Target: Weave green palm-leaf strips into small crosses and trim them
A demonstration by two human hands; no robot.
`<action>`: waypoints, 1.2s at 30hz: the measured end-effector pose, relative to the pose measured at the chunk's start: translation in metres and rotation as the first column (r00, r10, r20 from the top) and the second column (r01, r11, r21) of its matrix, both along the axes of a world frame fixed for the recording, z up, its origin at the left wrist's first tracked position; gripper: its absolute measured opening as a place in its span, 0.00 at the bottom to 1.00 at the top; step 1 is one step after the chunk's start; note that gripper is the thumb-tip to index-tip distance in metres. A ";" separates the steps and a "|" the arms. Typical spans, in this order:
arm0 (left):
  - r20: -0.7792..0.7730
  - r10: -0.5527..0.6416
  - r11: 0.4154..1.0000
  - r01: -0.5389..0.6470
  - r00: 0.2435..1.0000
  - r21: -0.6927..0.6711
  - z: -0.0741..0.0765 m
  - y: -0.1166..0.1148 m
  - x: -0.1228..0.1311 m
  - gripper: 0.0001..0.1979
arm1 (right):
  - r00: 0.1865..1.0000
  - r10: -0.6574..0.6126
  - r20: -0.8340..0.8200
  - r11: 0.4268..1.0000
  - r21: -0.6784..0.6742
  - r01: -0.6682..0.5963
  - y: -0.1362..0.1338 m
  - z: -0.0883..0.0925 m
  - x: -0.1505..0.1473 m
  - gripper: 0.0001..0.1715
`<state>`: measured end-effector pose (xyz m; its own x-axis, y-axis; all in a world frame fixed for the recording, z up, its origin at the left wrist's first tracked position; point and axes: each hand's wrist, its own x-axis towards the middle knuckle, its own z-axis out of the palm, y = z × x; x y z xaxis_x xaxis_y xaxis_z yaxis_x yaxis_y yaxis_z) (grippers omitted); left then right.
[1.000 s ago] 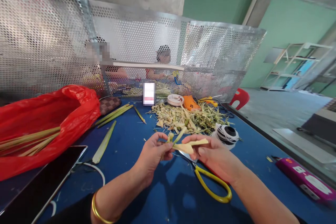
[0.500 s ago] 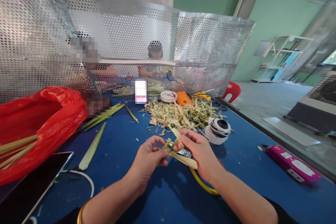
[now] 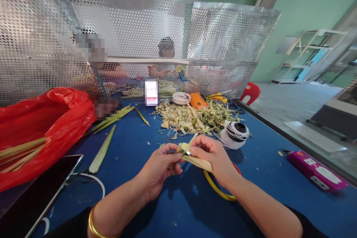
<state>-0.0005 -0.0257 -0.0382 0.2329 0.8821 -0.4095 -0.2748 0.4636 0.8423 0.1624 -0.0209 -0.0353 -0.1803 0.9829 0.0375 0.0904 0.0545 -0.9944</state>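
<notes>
Between my hands is a pale green leaf strip (image 3: 199, 163), folded and crossed over itself near my fingertips. My left hand (image 3: 157, 171) pinches its left end between thumb and forefinger. On the other side, my right hand (image 3: 213, 155) grips the folded part, with a broad tail of the strip running under its fingers. A yellow-and-red handled pair of scissors (image 3: 219, 192) shows below my right hand; its metal part is mostly covered, and whether it lies on the table or rests in that hand I cannot tell.
On the blue table (image 3: 173, 212) stand a heap of leaf scraps (image 3: 195, 117), a thread spool (image 3: 234, 134), a tape roll (image 3: 181, 98) and a purple power strip (image 3: 316, 169). Left are a red bag (image 3: 69, 115) and a tablet (image 3: 41, 197). People sit behind a perforated screen (image 3: 134, 26).
My right fingers have brought the upright end of the leaf strip down and across toward my left fingertips. The whole view has shifted slightly.
</notes>
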 end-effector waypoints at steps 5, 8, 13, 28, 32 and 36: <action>0.003 0.024 0.999 -0.024 1.000 -0.037 0.000 0.000 0.001 0.08 | 1.000 -0.001 0.009 1.000 -0.029 0.001 0.002 -0.002 0.002 0.11; 0.002 0.048 0.999 -0.048 0.999 -0.024 0.000 0.000 0.001 0.09 | 1.000 -0.001 0.011 0.999 -0.039 0.002 0.001 -0.001 0.001 0.12; -0.009 0.036 0.999 -0.036 0.999 0.011 0.000 -0.002 0.001 0.10 | 1.000 0.001 0.010 0.999 -0.044 0.000 0.002 0.001 0.002 0.12; -0.218 -0.032 0.983 0.070 0.975 0.169 -0.011 0.001 0.004 0.08 | 0.859 -0.210 0.467 0.937 0.347 0.040 -0.006 -0.007 0.000 0.09; -0.193 -0.036 0.988 0.064 0.981 0.141 -0.010 -0.002 0.005 0.08 | 0.873 -0.179 0.453 0.948 0.318 0.030 -0.006 -0.012 -0.003 0.10; -0.166 0.021 0.992 0.001 0.986 0.130 -0.012 -0.001 0.007 0.13 | 0.875 -0.218 0.432 0.947 0.310 0.083 -0.006 -0.013 -0.005 0.09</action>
